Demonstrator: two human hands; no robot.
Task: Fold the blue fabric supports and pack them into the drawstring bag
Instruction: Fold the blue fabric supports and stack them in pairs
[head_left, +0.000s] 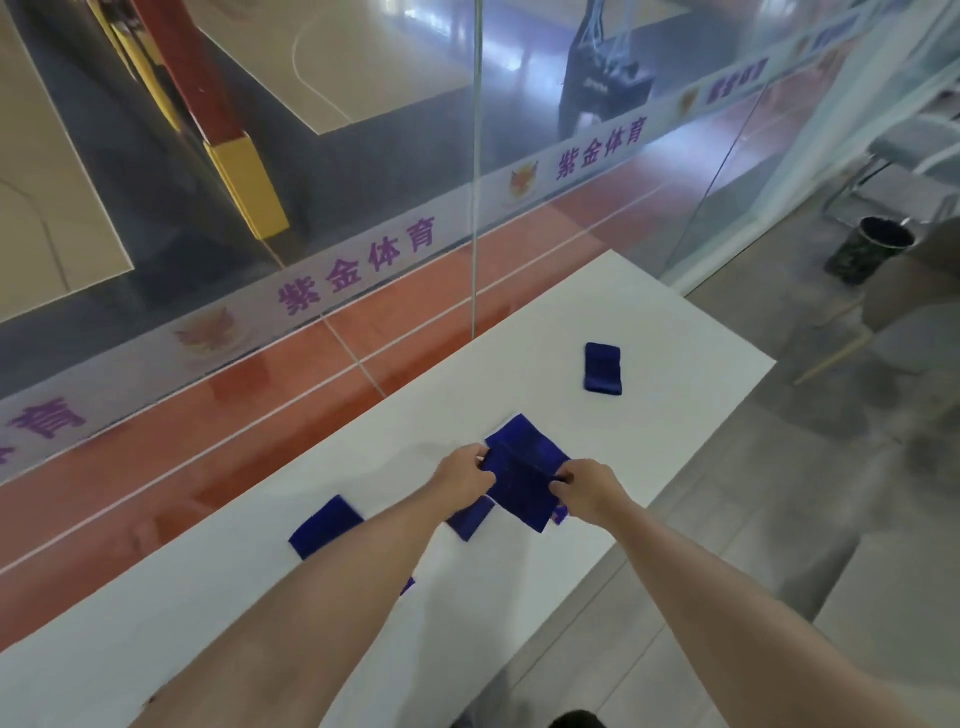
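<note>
Head cam, looks fwd/down over white table (649, 312), close.

table (675, 332) | folded support (602, 368) far right | another (324, 525) left, perhaps flat

This is a sports hall: a glass wall (363, 156) beside the white table (675, 332) overlooks a wooden basketball court (363, 62) with painted lines, a red running track (311, 395) and a padded post (249, 182).

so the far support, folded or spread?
Folded. The far support lies alone on the table as a small compact block with rounded ends.
</note>
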